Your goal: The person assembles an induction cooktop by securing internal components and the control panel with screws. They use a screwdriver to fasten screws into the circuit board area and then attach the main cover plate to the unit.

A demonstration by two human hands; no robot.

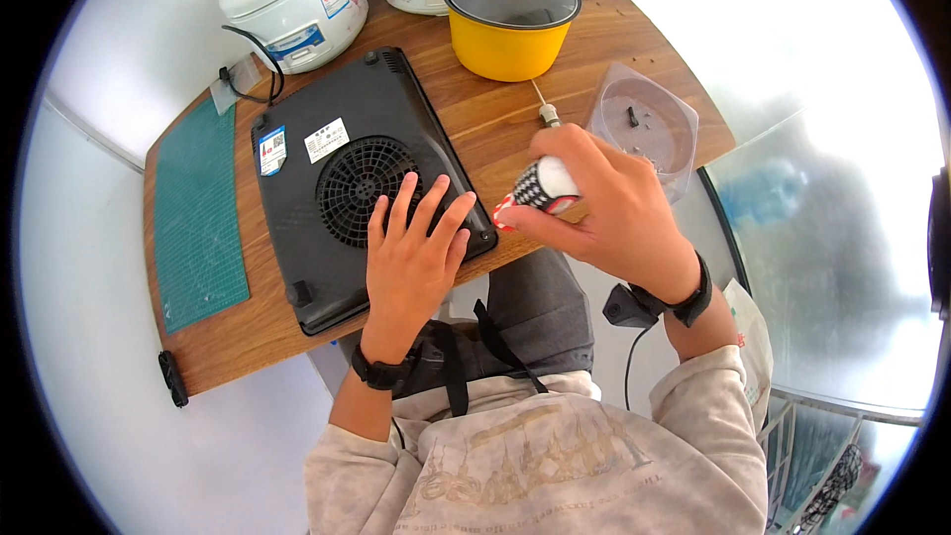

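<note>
A black induction cooker (297,208) lies underside up on the wooden table, showing its round fan grille (349,188), corner feet and stickers. My left hand (416,243) rests on it with spread fingers, partly over the grille and the near right corner. Just right of the cooker, my right hand (614,198) is wrapped round a screwdriver (547,183) with a thick black-and-white patterned handle and a red-and-white end. Its thin metal shaft points away from me, toward the pot; the fingers hide part of the handle.
A clear plastic tray (684,124) with small screws and a dark piece stands at right. Farther back are a yellow pot (505,50) with a glass lid and two white rice cookers (297,10). A green cutting mat (198,218) lies left; a black cord (274,79) touches the cooker.
</note>
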